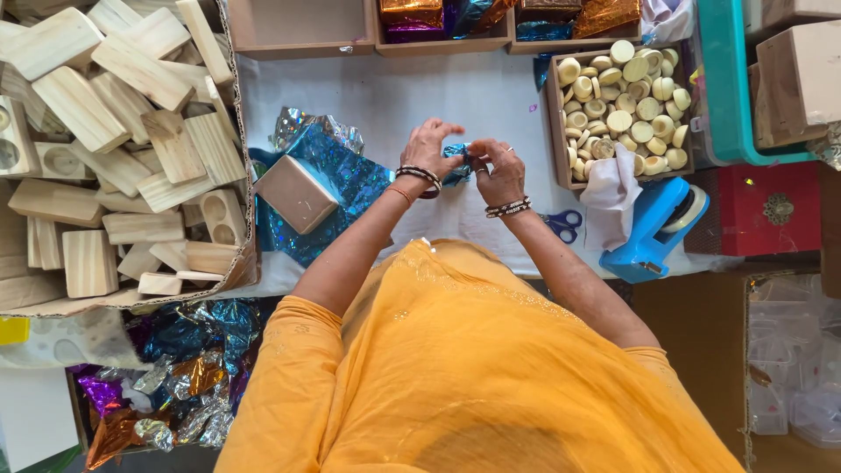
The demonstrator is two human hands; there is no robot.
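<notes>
On the white table (491, 96), our left hand (431, 147) and right hand (498, 166) hold fingers clamped on a small blue foil-wrapped piece (457, 159), right of a wooden block (296, 193).

Glossy crinkled blue foil (337, 180) (metallic sheen), matt pale wooden blocks (114, 131).

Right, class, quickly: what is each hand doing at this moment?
Left hand: fingers closed on the small blue foil piece.
Right hand: fingers pinching the same blue foil piece from the other side.

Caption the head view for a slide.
Both hands, left hand and right hand, pinch a small blue foil-wrapped piece over the white table.
</notes>
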